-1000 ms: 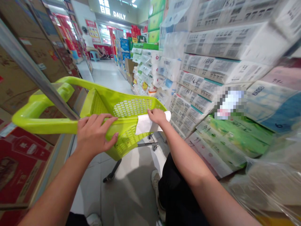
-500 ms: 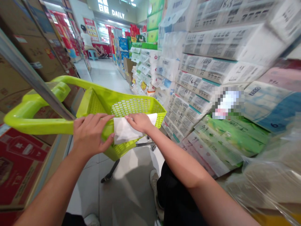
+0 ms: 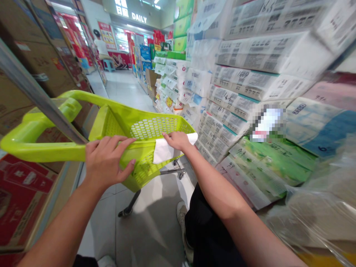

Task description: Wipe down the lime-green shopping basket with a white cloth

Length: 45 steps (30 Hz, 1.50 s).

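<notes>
A lime-green shopping cart (image 3: 44, 152) with a perforated basket stands in front of me, its handle at the left. My left hand (image 3: 104, 159) grips the near rim of the basket, fingers over the top and thumb on the outer side. Farther along the same rim, my right hand (image 3: 177, 141) is closed over a white cloth (image 3: 164, 151) and presses it on the edge. The cloth drapes down the outer wall. My right fingertips reach over the rim to the inner side. A metal pole (image 3: 41, 92) crosses in front of the cart's handle end.
Stacked tissue packs (image 3: 236, 96) rise close on the right. Cardboard boxes (image 3: 22, 70) and a red carton (image 3: 25, 196) line the left. Down the aisle floor (image 3: 122, 85), a person (image 3: 100, 46) is by a blue stool (image 3: 109, 65). My shoe (image 3: 182, 218) is beneath the cart.
My right hand has slid the white cloth along the near rim to the right, toward the basket's far end. My left hand stays at the same spot on the rim.
</notes>
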Each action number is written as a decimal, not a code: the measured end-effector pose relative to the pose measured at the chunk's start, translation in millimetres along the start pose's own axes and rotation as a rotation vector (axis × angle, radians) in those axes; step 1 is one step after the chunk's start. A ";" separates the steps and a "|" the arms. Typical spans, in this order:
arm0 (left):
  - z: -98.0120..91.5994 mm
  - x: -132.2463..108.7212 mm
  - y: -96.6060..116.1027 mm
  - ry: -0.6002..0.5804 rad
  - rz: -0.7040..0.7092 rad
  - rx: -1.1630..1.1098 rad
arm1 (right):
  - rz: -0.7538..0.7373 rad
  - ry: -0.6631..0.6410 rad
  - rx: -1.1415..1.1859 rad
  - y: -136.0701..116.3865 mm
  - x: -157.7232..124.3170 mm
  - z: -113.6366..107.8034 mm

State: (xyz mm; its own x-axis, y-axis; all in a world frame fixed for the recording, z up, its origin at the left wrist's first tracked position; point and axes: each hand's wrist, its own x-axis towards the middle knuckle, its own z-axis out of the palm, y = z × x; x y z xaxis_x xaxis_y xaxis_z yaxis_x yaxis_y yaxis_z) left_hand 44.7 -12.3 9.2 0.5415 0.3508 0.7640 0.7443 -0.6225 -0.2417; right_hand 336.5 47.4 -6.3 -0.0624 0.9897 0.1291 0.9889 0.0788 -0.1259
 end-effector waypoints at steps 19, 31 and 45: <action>5.1 -10.4 -15.3 -0.038 -0.065 0.155 | 0.061 -0.099 0.052 3.0 3.9 -5.8; 9.8 -4.7 -10.3 -0.043 -0.072 0.156 | -0.483 0.169 0.082 -74.7 -17.6 2.7; 6.8 -5.5 -4.4 -0.098 -0.203 0.062 | -0.370 0.115 0.067 -76.0 -10.8 6.3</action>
State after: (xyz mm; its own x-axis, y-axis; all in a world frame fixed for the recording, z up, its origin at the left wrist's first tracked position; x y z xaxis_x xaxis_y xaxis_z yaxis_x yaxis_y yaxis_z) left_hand 41.0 -6.7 2.0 0.4114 0.5327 0.7395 0.8627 -0.4895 -0.1273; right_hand 261.2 31.5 -4.3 -0.3935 0.8734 0.2870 0.8912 0.4390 -0.1141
